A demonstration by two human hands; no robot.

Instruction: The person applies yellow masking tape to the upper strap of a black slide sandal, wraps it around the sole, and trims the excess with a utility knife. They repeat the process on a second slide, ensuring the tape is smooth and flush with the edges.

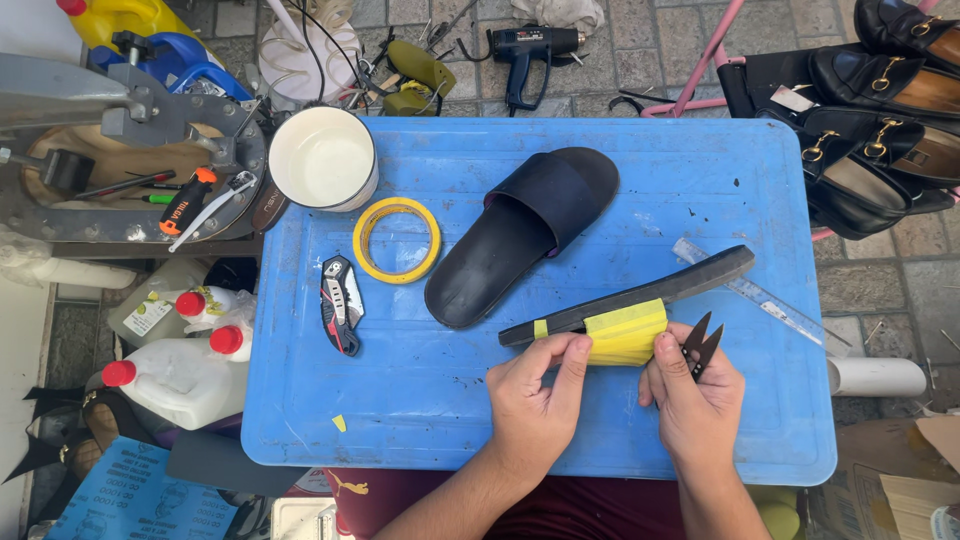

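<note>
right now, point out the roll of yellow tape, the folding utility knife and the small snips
roll of yellow tape [372, 222], head view, on the left rim of the ring
folding utility knife [341, 304], head view, middle of its handle
small snips [700, 340], head view, on the dark blades above the right hand

Tape roll [396, 239], utility knife [341, 303], white cup [322, 158], whole slide sandal [523, 233].

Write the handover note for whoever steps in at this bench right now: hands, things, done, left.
Left hand: fingers pressing the yellow tape wrapped round the black sole, held on edge over the blue table.
Right hand: steadies the tape's other end and holds small snips, blades up.
Nearby: black slide flat on the table, tape roll, utility knife, white cup, clear ruler.
Done: tape band on the sole's middle, small strip beside it.
Left: cannot tell from this view.
</note>
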